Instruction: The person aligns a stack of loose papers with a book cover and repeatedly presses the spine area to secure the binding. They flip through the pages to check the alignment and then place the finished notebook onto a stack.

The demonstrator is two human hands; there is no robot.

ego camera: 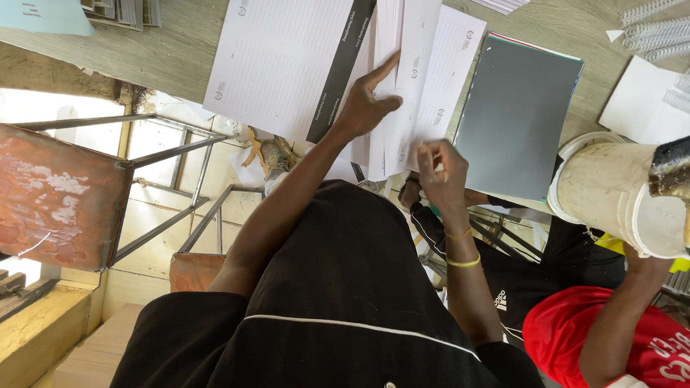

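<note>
Black shirt (pixel 338 327) fills the near edge, both forearms reaching up from it to a fanned stack of ruled sheets (pixel 402 79) on the wooden table (pixel 179 51). Left hand (pixel 369 101) lies flat on the sheets, index finger stretched out, palm pressing, not gripping anything. Right hand (pixel 439 167) is pinched on the near edge of one sheet, thumb vs. fingertips; two yellow bands sit on that wrist. Stack lies mid-table, btwn a white pad with a black strip (pixel 289 53) and a grey cover (pixel 514 116). Judging by this, done well = left hand keeps the pile pinned w/ steady pressure while the right lifts only one sheet, w/o creasing the corner. Right side: another person in a red shirt (pixel 651 360) holds a white bucket (pixel 613 192).
</note>
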